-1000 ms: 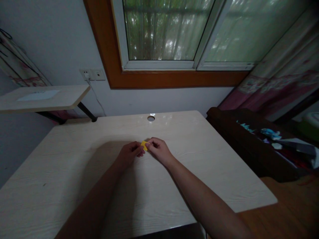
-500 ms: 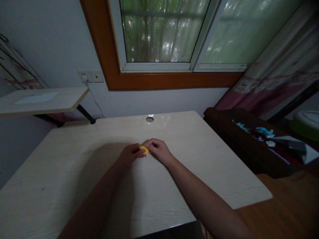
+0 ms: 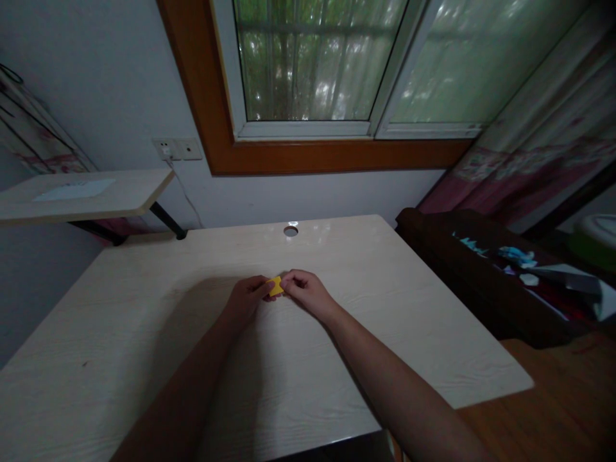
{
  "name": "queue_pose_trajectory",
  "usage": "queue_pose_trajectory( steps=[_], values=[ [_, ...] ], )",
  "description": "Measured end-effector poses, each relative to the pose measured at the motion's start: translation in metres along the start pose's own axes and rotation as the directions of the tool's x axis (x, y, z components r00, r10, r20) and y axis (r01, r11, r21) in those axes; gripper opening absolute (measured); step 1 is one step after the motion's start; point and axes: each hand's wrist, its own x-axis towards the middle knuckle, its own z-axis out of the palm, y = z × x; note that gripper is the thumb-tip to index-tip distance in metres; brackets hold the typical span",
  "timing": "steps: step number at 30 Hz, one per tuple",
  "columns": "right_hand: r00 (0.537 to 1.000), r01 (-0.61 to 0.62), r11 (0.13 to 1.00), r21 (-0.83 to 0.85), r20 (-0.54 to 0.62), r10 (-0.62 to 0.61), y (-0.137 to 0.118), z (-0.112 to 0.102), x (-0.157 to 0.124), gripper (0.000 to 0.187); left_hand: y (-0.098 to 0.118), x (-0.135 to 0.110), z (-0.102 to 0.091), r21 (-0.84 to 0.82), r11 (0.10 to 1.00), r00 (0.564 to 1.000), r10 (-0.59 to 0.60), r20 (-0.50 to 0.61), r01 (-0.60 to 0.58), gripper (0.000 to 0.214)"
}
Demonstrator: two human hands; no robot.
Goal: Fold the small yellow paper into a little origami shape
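A small, flat yellow piece (image 3: pixel 276 286), too small to tell its kind, is held between my two hands over the middle of the pale wood-grain table (image 3: pixel 337 256). My left hand (image 3: pixel 249 296) is closed on its left side, thumb on top and fingertips partly visible beneath. On the other side, my right hand (image 3: pixel 307 290) pinches the right edge between thumb and fingers. The fingers cover parts of the piece's outline.
A raised shelf (image 3: pixel 120 192) on black legs stands at the back left. Behind the table are a round cable hole (image 3: pixel 290 231) near its far edge and a window. A dark object (image 3: pixel 337 449) lies at the near edge. On the right, a dark brown cabinet (image 3: pixel 433 269) holds assorted items.
The yellow piece has turned a little and more of its face shows. My left hand has shifted slightly left; the view has moved slightly.
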Motion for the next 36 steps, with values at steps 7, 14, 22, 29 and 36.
queue_pose_trajectory(
  steps=[7, 14, 22, 29, 36],
  values=[
    [1.0, 0.019, 1.0, 0.003, -0.014, -0.019, 0.003, 0.0, 0.002, 0.024, -0.007, 0.002, -0.003, 0.01, 1.0, 0.998, 0.006, 0.065, -0.007, 0.03],
    [1.0, 0.02, 1.0, 0.014, 0.005, -0.02, 0.0, -0.001, 0.003, 0.025, -0.008, 0.003, -0.002, 0.073, 0.997, 0.997, 0.024, 0.079, -0.029, 0.032],
    [0.999, 0.039, 0.999, 0.001, 0.009, -0.039, -0.001, 0.0, 0.001, 0.021, -0.005, 0.001, -0.001, -0.053, 0.998, 0.998, -0.036, 0.048, 0.039, 0.03],
    [0.997, 0.072, 0.997, -0.02, -0.036, -0.072, -0.003, 0.002, 0.001, 0.021, -0.008, 0.001, 0.0, -0.056, 0.998, 0.998, -0.03, 0.048, 0.032, 0.033],
    [0.995, 0.056, 0.998, -0.004, -0.078, -0.056, -0.001, 0.002, 0.003, 0.026, -0.01, 0.003, 0.0, -0.111, 0.993, 0.998, -0.033, 0.044, 0.038, 0.04]
  ],
)
